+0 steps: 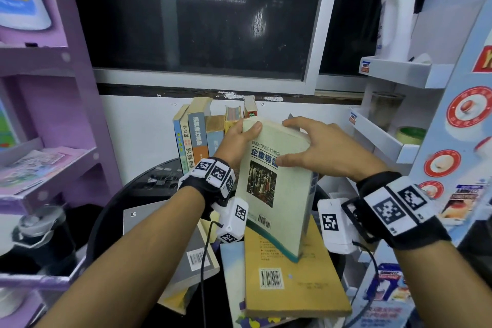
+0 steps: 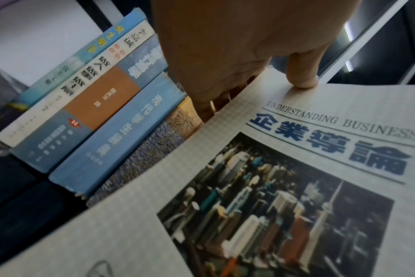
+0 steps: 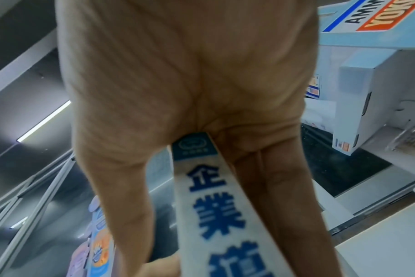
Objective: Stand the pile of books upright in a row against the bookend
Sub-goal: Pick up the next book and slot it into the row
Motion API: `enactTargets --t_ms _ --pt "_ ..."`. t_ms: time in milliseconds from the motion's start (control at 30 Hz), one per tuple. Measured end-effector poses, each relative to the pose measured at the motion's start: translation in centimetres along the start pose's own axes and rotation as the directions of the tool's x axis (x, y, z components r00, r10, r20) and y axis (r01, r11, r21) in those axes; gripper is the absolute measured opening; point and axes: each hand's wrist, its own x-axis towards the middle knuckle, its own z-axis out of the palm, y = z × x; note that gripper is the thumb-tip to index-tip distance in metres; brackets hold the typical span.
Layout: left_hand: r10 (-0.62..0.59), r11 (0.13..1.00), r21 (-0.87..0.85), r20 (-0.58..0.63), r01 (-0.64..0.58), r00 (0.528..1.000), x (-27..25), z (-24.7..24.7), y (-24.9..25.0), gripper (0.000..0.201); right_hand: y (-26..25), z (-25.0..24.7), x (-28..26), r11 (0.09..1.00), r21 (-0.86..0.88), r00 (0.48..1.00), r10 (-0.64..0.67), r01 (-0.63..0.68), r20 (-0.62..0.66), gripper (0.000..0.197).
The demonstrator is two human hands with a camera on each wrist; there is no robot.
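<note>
A pale green book titled "Understanding Business" (image 1: 277,181) (image 2: 284,187) is tilted nearly upright above the pile. My left hand (image 1: 237,138) grips its top left corner, thumb (image 2: 301,75) on the cover and fingers behind it. My right hand (image 1: 314,146) grips the spine side, thumb on the cover and fingers round the spine (image 3: 216,206). Several books (image 1: 197,136) (image 2: 95,105) stand upright in a row behind it by the wall. Flat on the table lie a tan book (image 1: 290,279), a grey book (image 1: 165,234) and a light blue one (image 1: 231,269). The bookend is hidden.
A round black table (image 1: 111,210) carries everything. A purple shelf unit (image 1: 48,162) stands at the left, a white and blue display rack (image 1: 399,141) at the right with a tape roll (image 1: 411,134). A dark window (image 1: 199,13) is behind.
</note>
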Motion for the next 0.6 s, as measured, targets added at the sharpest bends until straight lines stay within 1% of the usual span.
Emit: enactTargets --t_ms 33,133,300,367,467,600 --pt "0.016 0.999 0.043 0.007 -0.016 1.0 0.0 -0.2 0.2 0.029 -0.2 0.0 -0.1 1.0 -0.016 1.0 0.007 -0.006 0.006 0.076" --pt "0.058 0.987 0.147 0.009 -0.059 0.998 0.4 -0.9 0.4 0.032 -0.5 0.4 -0.1 0.999 -0.051 1.0 0.017 -0.018 -0.02 0.071" --pt "0.124 0.961 0.256 -0.043 -0.109 0.991 1.2 -2.0 1.0 0.03 0.0 0.7 -0.1 0.997 0.036 0.994 0.064 -0.061 -0.084 0.067" --pt "0.171 0.934 0.331 -0.076 -0.137 0.982 1.6 -2.3 1.3 0.031 0.3 0.9 0.1 0.995 0.067 0.99 0.087 -0.08 -0.11 0.065" --pt "0.231 0.866 0.476 -0.104 -0.155 0.968 2.3 -2.7 1.8 0.034 0.7 0.6 0.5 0.992 0.083 0.983 0.104 -0.092 -0.15 0.061" --pt "0.232 0.822 0.553 -0.107 -0.136 0.967 3.8 -2.8 2.2 0.035 0.7 -0.5 1.2 0.991 0.078 0.975 0.12 -0.107 -0.187 0.059"
